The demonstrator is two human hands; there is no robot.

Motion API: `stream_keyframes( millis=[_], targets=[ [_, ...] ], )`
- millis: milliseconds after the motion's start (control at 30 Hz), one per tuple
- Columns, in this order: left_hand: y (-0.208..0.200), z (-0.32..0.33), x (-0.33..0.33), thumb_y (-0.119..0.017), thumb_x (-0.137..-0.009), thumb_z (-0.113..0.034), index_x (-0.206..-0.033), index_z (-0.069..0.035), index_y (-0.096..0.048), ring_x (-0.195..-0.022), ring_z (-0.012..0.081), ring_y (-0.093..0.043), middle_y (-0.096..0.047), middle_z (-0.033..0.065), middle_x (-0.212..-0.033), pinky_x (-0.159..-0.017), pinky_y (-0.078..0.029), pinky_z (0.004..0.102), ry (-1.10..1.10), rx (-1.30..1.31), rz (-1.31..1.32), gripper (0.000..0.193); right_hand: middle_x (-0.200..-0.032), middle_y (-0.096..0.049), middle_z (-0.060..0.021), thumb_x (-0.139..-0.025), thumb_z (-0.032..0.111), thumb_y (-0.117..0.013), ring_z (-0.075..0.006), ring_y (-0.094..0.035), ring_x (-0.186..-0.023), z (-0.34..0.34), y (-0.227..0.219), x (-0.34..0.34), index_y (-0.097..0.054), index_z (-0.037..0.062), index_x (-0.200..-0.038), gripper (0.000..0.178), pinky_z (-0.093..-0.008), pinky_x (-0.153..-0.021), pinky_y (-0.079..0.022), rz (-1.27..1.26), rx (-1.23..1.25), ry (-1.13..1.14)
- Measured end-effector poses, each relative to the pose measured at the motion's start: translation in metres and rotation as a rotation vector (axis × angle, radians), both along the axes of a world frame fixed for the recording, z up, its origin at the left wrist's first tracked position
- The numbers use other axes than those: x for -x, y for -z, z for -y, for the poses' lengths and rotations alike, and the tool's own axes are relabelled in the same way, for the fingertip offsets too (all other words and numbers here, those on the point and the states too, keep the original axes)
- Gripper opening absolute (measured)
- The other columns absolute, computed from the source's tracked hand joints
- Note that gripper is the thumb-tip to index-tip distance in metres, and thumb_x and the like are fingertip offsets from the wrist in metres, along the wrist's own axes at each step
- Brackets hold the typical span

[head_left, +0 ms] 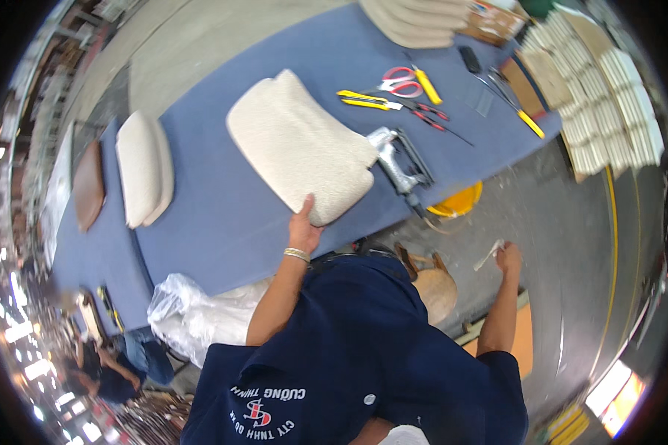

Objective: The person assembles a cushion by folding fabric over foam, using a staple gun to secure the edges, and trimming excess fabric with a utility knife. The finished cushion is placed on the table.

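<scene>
A cream upholstered cushion panel [297, 141] lies at an angle on the blue-covered table [200, 133]. My left hand [304, 228] grips its near edge, thumb on top and the other fingers underneath. Out to the right, above the floor and away from the table, my right hand [508, 257] is closed on a thin pale scrap strip [488, 256]. A silver pneumatic staple gun [399, 163] lies against the right end of the cushion panel, its hose connection toward the table's near edge.
Beyond the cushion panel lie red-handled scissors [402, 81], yellow-handled pliers [367, 100], red-handled cutters [429, 115] and a yellow screwdriver [528, 122]. More cream panels [145, 170] and a brown one [89, 185] rest leftward. Stacked panels [594, 89], a stool [434, 293] and clear plastic [193, 308] surround me.
</scene>
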State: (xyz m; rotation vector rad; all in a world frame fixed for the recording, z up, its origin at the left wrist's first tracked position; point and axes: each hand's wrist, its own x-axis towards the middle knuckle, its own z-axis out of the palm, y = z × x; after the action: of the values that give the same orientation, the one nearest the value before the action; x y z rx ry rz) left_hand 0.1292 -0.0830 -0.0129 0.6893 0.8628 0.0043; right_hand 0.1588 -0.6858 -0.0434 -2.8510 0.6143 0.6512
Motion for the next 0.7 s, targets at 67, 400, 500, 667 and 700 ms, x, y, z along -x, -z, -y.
stream_keyframes(
  millis=[67,400,500,667,700],
  targets=[
    [-0.012,-0.014,0.002,-0.082,-0.09,-0.034,-0.147,-0.002,-0.047,-0.136,0.035,-0.052,-0.055,0.0179,-0.146,-0.111,-0.042,0.0582,-0.004,-0.111,-0.061,0.074,-0.119,-0.072,-0.023,-0.091,0.024,-0.066,-0.0433,-0.071,-0.103,0.014,0.007,-0.035,-0.067,0.0008,-0.128,0.044,-0.0508,-0.091,-0.055,-0.168,-0.009,0.075],
    [-0.064,-0.176,0.146,-0.068,-0.099,-0.046,-0.135,-0.001,-0.058,-0.1,0.0187,-0.067,-0.07,0.0088,-0.118,-0.076,-0.053,0.0349,-0.141,-0.53,-0.322,0.058,-0.108,-0.074,-0.0155,-0.099,0.02,-0.065,-0.0226,-0.075,-0.088,-0.039,0.014,-0.149,-0.067,0.0025,-0.129,0.035,-0.0337,-0.071,-0.06,0.548,-0.471,0.114],
    [-0.031,-0.182,0.193,-0.064,-0.102,-0.047,-0.138,-0.005,-0.058,-0.105,0.0188,-0.066,-0.067,0.0078,-0.126,-0.081,-0.054,0.0365,-0.398,-0.494,-0.447,0.056,-0.104,-0.074,-0.0108,-0.104,0.016,-0.06,-0.0155,-0.071,-0.082,-0.143,-0.025,-0.166,-0.068,0.0039,-0.126,0.027,-0.0296,-0.069,-0.058,0.667,-0.8,0.045],
    [0.01,-0.155,0.19,-0.058,-0.102,-0.058,-0.141,-0.007,-0.058,-0.109,0.0225,-0.065,-0.066,0.0081,-0.134,-0.09,-0.055,0.0383,-0.61,-0.252,-0.413,0.064,-0.097,-0.073,-0.0055,-0.105,0.017,-0.061,-0.0097,-0.066,-0.076,-0.331,-0.065,-0.175,-0.07,0.004,-0.121,0.022,-0.0261,-0.069,-0.055,0.392,-1.193,-0.06],
    [0.014,-0.153,0.18,-0.057,-0.102,-0.059,-0.143,-0.007,-0.057,-0.114,0.0245,-0.064,-0.064,0.0093,-0.139,-0.094,-0.055,0.041,-0.639,-0.202,-0.399,0.066,-0.095,-0.073,-0.0043,-0.104,0.016,-0.063,-0.0091,-0.067,-0.079,-0.361,-0.052,-0.183,-0.07,0.0035,-0.12,0.021,-0.0261,-0.071,-0.057,0.46,-1.304,-0.193]
  ],
)
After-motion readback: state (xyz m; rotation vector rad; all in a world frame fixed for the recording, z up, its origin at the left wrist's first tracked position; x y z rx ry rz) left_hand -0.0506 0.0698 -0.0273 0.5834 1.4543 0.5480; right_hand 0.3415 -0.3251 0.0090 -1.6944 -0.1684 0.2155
